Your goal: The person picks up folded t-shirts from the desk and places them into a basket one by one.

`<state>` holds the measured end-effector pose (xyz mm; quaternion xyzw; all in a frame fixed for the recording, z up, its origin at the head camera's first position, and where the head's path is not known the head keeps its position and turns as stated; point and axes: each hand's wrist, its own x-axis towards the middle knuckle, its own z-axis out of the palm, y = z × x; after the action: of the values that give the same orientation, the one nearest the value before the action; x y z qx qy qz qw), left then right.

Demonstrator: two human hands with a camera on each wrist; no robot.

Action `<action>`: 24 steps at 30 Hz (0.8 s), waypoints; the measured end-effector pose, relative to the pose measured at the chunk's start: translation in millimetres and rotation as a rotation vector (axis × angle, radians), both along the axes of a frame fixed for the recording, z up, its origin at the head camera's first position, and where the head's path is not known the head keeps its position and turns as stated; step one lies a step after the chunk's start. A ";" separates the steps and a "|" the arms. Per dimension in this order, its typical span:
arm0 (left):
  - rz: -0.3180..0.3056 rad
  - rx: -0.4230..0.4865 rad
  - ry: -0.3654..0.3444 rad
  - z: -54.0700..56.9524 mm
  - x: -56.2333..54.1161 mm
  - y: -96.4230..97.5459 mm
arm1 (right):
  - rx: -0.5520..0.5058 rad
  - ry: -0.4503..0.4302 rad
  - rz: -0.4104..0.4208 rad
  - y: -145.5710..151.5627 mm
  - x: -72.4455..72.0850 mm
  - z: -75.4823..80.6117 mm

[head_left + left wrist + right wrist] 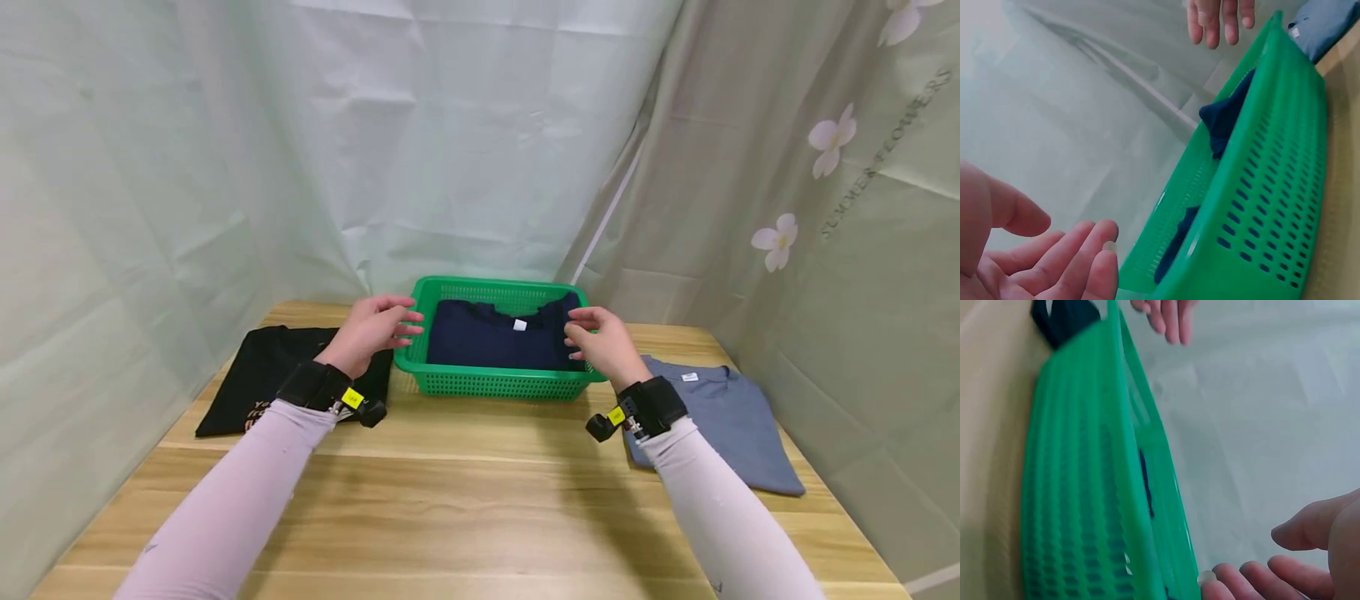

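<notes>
- I have the left hand (375,333) at the left end of the green basket (495,385); its thumb stands apart from the fingers, which are loosely bent and reach toward the rim.
- I have the right hand (606,343) at the opposite end, thumb and fingers likewise apart in the right wrist view, fingertips beside the rim.
- I cannot tell from my views whether either hand actually touches the plastic.
- The basket sits toward the far side of the wooden table (465,500), its long side facing me, its walls perforated.
- Inside it I see the navy shirt (480,343), folded, neckline toward the back wall, with a white label (520,325) at the collar; one corner of the cloth rises at the back right.
- Left of the basket I find a black shirt (262,362) lying on the table with print near its lower edge, partly hidden from my head camera by the left hand and wrist.
- Right of the basket I find a grey-blue shirt (731,421), folded, a white tag (689,377) at its neck.
- Behind everything I see a pale curtain (465,150), with white flowers (832,142) and lettering on its right part.
</notes>
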<state>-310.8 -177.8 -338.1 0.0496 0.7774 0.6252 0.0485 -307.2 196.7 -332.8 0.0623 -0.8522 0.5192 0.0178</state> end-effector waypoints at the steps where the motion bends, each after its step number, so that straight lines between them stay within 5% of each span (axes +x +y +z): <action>1: -0.012 -0.005 0.005 -1.2 4.7 -2.6 | -0.011 -0.002 0.016 -2.9 4.1 -1.9; 6: -0.056 -0.014 0.031 -9.6 30.4 -20.1 | -0.053 -0.001 0.097 -18.1 25.1 -10.3; 13: -0.033 -0.073 0.036 -26.8 60.2 -50.2 | -0.090 0.008 0.169 -46.0 52.4 -22.5; 24: 0.040 -0.153 0.032 -59.0 77.9 -108.5 | -0.017 -0.007 0.330 -95.9 73.4 -40.3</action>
<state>-232.9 -286.3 -397.1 0.0402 0.8244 0.5640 0.0272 -233.8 100.8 -373.1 0.1993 -0.8259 0.5227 -0.0702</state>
